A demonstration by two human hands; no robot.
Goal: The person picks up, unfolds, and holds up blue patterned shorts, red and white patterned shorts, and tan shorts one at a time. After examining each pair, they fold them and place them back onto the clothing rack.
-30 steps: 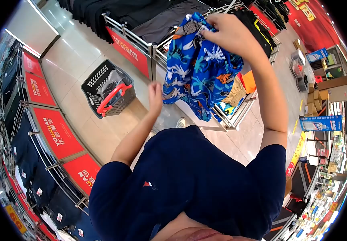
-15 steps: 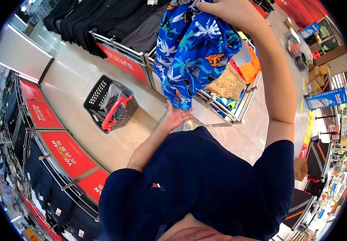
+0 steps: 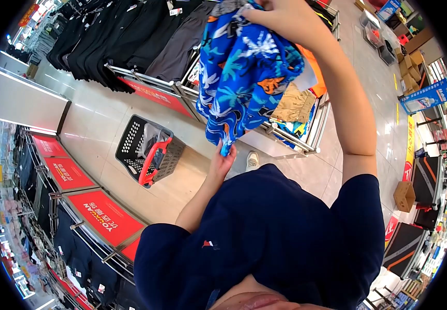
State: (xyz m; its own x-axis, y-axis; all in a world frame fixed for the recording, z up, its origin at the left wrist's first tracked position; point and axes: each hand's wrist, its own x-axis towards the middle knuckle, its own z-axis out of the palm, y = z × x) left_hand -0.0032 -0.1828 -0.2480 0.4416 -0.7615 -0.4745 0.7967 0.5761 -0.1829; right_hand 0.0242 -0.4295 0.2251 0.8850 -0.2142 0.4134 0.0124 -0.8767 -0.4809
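A blue garment (image 3: pixel 241 77) printed with white and teal palms and orange patches hangs stretched between my hands. Its kind is not clear from the folds. My right hand (image 3: pixel 278 15) is closed on its upper part, near the top of the view, with the fingers partly hidden. Down at the lower corner, my left hand (image 3: pixel 222 161) pinches the hem. Just behind the garment is a metal-railed display bin (image 3: pixel 306 147) with folded clothes in it, including tan shorts (image 3: pixel 293 105) and an orange piece (image 3: pixel 311 67).
A black shopping basket (image 3: pixel 148 150) with a red handle and a clear plastic bag stands on the floor at left. Black trousers (image 3: pixel 130 39) lie on a rack beyond. Red-signed racks (image 3: pixel 104 214) line the left side. Cardboard boxes (image 3: pixel 404 196) are on the right.
My left hand has gone from spread fingers below the garment to pinching its lower corner. The view has shifted, and the basket appears lower and further right.
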